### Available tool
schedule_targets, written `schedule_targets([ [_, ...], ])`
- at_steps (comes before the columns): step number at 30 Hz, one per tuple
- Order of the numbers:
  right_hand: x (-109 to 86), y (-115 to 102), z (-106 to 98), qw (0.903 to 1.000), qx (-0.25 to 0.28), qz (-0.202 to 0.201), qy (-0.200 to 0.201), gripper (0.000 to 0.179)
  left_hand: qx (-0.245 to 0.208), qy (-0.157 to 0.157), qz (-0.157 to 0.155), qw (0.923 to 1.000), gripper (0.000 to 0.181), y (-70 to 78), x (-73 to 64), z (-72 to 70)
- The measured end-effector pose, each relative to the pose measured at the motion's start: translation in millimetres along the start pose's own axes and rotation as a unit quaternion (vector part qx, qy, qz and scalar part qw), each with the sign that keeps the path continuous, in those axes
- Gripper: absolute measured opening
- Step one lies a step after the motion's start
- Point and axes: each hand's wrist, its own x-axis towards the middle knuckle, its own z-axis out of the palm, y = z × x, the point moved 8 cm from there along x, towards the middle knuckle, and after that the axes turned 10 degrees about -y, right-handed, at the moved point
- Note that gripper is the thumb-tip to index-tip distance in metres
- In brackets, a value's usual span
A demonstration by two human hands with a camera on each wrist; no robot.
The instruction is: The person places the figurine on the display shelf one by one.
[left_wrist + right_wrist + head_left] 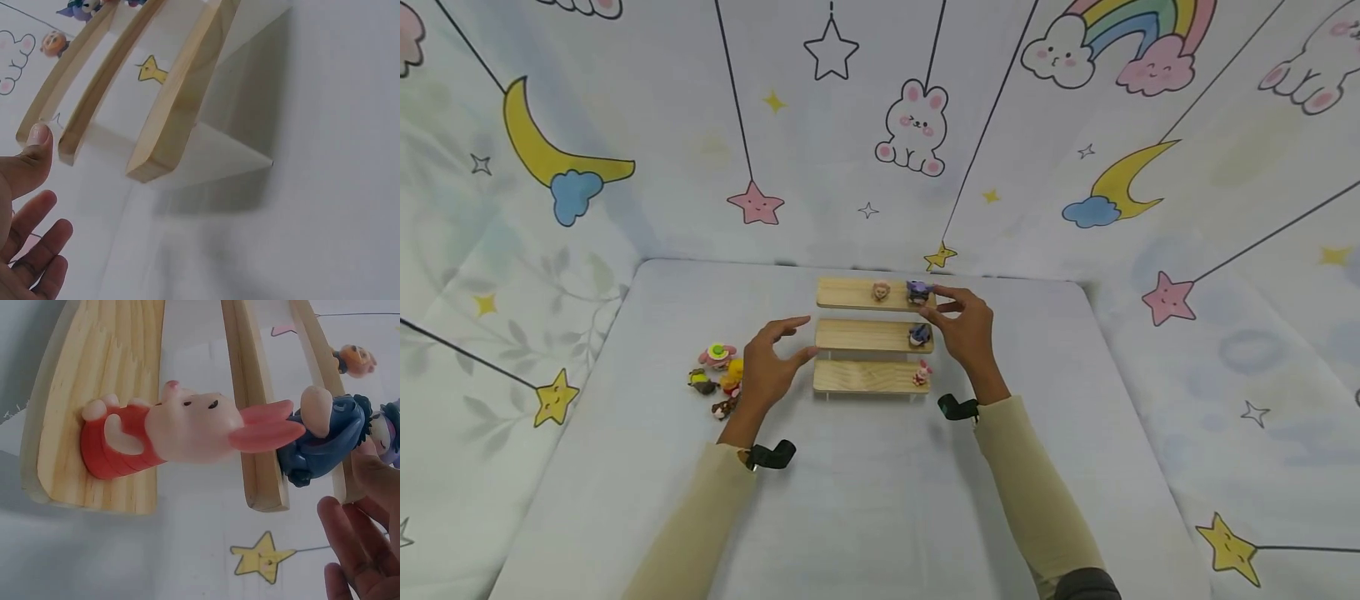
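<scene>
A wooden three-tier shelf stands on the table, with a top board (850, 293), middle board (865, 335) and bottom board (865, 377). At the top board's right end, my right hand (966, 325) has thumb and index finger at a purple figurine (917, 292); the grip is partly hidden. A round-headed orange figurine (881, 291) sits left of it. On the middle board sits a blue donkey figurine (325, 434); a pink piglet figurine in red (150, 428) is on the bottom one. My left hand (771, 362) is beside the shelf's left end, fingers extended, holding nothing.
Left of the shelf lies a group of figurines: a pink one with a green-and-yellow top (717, 355), a yellow one (732, 375), a dark one with yellow (702, 382) and a brown one (724, 407). A cartoon-printed cloth (850, 150) surrounds the white table (865, 500).
</scene>
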Motion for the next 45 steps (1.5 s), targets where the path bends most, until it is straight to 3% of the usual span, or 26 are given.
schedule_targets([
  [5,0.2,0.8,-1.1,1.0,-0.001,-0.008,0.003,0.048,0.032,0.023,0.017,0.9991,0.055,0.5,-6.1,-27.3],
  [9,1.3,1.4,-1.0,0.9999,0.001,-0.012,0.005,0.048,0.059,0.042,0.012,0.9973,0.056,-3.4,-12.2,-50.9],
  [15,2.2,0.6,-1.5,0.9998,0.001,-0.019,0.007,0.047,0.07,0.058,-0.023,0.9956,0.053,-19.9,-23.5,-79.0],
  [20,2.4,-0.5,-1.5,0.9999,-0.001,-0.015,0.003,0.046,0.096,0.063,-0.054,0.992,0.052,-36.6,-32.0,-93.9],
  [27,2.1,-2.3,-1.9,0.9999,-0.004,-0.015,0.004,0.046,0.123,0.057,-0.077,0.9877,0.048,-58.4,-37.0,-103.5],
  [35,2.0,-0.5,-3.0,0.9998,-0.007,-0.018,0.004,0.045,0.096,0.042,-0.106,0.9888,0.042,-79.9,-37.6,-102.7],
  [45,2.6,0.2,-2.4,0.9999,-0.001,-0.013,0.001,0.046,0.084,0.045,-0.137,0.986,0.039,-93.0,-36.4,-103.8],
])
